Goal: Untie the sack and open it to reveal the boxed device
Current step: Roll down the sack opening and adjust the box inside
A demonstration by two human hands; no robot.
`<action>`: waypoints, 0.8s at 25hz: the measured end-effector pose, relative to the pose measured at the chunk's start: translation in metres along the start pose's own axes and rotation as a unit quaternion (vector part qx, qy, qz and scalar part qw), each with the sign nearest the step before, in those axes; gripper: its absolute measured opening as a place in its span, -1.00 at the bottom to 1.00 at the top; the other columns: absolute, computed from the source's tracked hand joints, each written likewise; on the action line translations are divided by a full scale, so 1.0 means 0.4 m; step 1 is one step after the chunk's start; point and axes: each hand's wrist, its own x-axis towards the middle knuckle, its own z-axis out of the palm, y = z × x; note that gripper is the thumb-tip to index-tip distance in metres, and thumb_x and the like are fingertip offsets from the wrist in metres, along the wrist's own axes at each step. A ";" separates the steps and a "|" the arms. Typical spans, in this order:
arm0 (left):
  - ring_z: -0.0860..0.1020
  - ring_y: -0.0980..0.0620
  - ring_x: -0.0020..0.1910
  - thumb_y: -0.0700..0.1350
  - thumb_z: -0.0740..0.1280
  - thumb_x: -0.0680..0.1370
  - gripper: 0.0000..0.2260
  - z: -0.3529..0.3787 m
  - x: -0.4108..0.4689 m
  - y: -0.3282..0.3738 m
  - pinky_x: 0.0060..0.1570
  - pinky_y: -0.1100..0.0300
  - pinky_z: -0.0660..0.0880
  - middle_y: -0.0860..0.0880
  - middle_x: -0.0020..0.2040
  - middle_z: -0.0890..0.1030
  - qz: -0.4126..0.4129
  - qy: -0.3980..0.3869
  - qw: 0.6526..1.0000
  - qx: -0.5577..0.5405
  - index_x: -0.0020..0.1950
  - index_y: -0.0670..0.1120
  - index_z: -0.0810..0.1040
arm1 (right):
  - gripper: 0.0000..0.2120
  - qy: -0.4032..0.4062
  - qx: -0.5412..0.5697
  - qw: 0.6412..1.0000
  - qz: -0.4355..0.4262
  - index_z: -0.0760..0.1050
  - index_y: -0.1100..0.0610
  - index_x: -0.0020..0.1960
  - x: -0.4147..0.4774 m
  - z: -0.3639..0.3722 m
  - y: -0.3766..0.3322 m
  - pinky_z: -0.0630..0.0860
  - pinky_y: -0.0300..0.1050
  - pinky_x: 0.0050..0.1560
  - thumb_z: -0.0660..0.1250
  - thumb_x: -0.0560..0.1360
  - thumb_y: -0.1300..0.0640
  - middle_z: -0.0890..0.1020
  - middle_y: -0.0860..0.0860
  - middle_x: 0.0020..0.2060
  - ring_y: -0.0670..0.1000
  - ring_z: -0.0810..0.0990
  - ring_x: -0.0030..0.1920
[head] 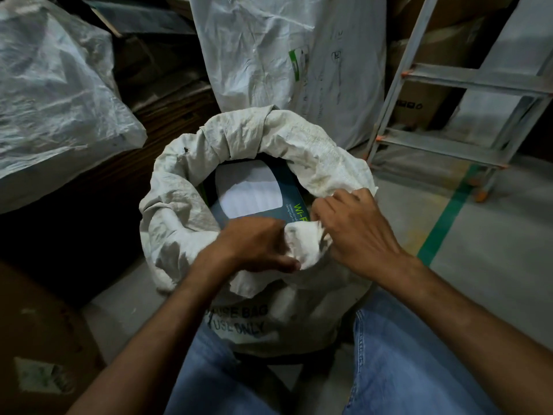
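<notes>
A white woven sack (pixel 179 211) stands on the floor between my knees, its mouth open and its rim rolled down. Inside lies a dark box (pixel 287 187) with a white device pictured on it and green "Wi-F" lettering. My left hand (pixel 254 247) grips the near edge of the rim, fingers curled into the cloth. My right hand (pixel 356 226) grips the bunched rim just to the right, fingers tucked inside the mouth and covering part of the box.
A big white sack (pixel 287 55) stands behind, another (pixel 54 94) lies at the left on dark stacked boards. A metal ladder (pixel 466 82) leans at the right by cardboard boxes. Green tape (pixel 446 214) runs across the grey floor. A brown carton (pixel 39 339) sits near left.
</notes>
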 end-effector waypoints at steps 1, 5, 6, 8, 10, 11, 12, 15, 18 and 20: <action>0.61 -0.12 -0.07 0.25 0.44 0.43 -0.64 0.029 0.000 0.004 -0.25 0.08 0.40 0.00 -0.12 0.60 -0.006 0.052 0.998 0.034 -0.11 0.02 0.43 | -0.70 -0.059 0.012 0.998 -0.024 0.48 0.03 -0.02 -0.012 -0.018 -0.008 0.37 0.11 0.09 0.41 0.27 0.10 0.57 -0.05 -0.17 0.08 0.54 -0.06; 0.56 -0.12 -0.17 -0.01 0.40 0.50 -0.83 0.114 -0.019 0.018 -0.41 0.06 0.23 -0.03 -0.16 0.53 0.019 0.260 0.961 0.089 -0.16 -0.02 0.45 | -0.89 -0.091 0.006 0.992 -0.087 0.53 0.03 -0.07 -0.028 -0.046 -0.063 0.28 0.11 0.33 0.29 0.41 0.15 0.58 -0.03 -0.16 0.07 0.58 -0.02; 0.53 -0.11 -0.20 -0.06 0.45 0.47 -0.82 0.127 -0.023 0.021 -0.45 0.08 0.23 -0.03 -0.17 0.51 0.026 0.283 0.953 0.100 -0.17 -0.03 0.45 | -0.88 -0.065 0.026 0.995 -0.070 0.51 0.05 -0.10 -0.020 -0.036 -0.074 0.39 0.07 0.17 0.30 0.42 0.24 0.56 0.00 -0.19 0.10 0.59 -0.09; 0.49 -0.09 -0.24 -0.15 0.55 0.39 -0.75 0.147 -0.029 0.021 -0.48 0.11 0.19 -0.04 -0.19 0.48 0.033 0.327 0.937 0.115 -0.17 -0.06 0.47 | -0.71 -0.041 0.089 0.995 0.005 0.40 0.06 -0.06 0.001 -0.015 -0.084 0.35 -0.03 -0.16 0.40 0.40 0.36 0.48 0.01 -0.22 0.10 0.54 -0.26; 0.47 -0.09 -0.27 -0.19 0.59 0.35 -0.71 0.163 -0.039 0.021 -0.48 0.12 0.17 -0.07 -0.19 0.48 0.036 0.348 0.926 0.142 -0.15 -0.09 0.48 | -0.59 -0.050 0.088 0.994 0.040 0.40 0.11 0.16 0.021 -0.001 -0.074 0.37 -0.05 -0.20 0.45 0.40 0.36 0.51 0.03 -0.10 0.10 0.55 -0.26; 0.47 -0.09 -0.28 -0.19 0.59 0.34 -0.71 0.170 -0.041 0.021 -0.48 0.12 0.18 -0.08 -0.19 0.48 0.032 0.347 0.925 0.150 -0.15 -0.09 0.49 | -0.53 -0.076 0.061 0.995 0.020 0.41 0.12 0.27 0.029 0.004 -0.066 0.41 -0.03 -0.14 0.45 0.42 0.32 0.57 0.05 -0.01 0.11 0.59 -0.18; 0.48 -0.09 -0.27 -0.16 0.59 0.36 -0.72 0.174 -0.041 0.021 -0.48 0.11 0.20 -0.07 -0.18 0.49 0.024 0.344 0.926 0.151 -0.14 -0.08 0.49 | -0.56 -0.115 0.026 0.993 -0.004 0.44 0.11 0.29 0.038 -0.001 -0.060 0.44 0.01 -0.05 0.43 0.45 0.26 0.62 0.04 0.05 0.13 0.61 -0.07; 0.55 -0.04 -0.12 0.14 0.50 0.47 -0.69 0.147 -0.054 0.004 -0.36 0.08 0.46 0.01 -0.06 0.53 -0.013 0.281 0.958 0.062 0.01 -0.01 0.52 | -0.89 -0.146 -0.043 0.987 -0.053 0.57 0.09 -0.02 0.057 -0.004 -0.020 0.43 0.03 -0.02 0.41 0.45 0.16 0.69 0.05 -0.10 0.16 0.62 -0.02; 0.61 0.09 0.10 0.38 0.45 0.40 -0.43 0.035 -0.079 -0.084 0.01 0.05 0.62 0.10 0.20 0.59 -0.018 0.115 0.979 -0.170 0.26 0.08 0.57 | -0.83 -0.039 -0.032 0.997 -0.058 0.52 0.15 -0.24 0.034 0.013 0.014 0.45 0.01 -0.27 0.52 0.32 0.23 0.63 0.09 -0.34 0.18 0.59 -0.26; 0.53 0.05 0.32 0.48 0.44 0.28 -0.23 -0.034 -0.090 -0.132 0.28 0.00 0.53 0.08 0.42 0.49 -0.021 0.049 0.988 -0.142 0.40 0.13 0.51 | -0.81 0.016 -0.035 0.996 -0.075 0.48 0.16 -0.25 0.011 0.036 0.017 0.42 0.01 -0.32 0.50 0.34 0.29 0.59 0.11 -0.36 0.17 0.55 -0.30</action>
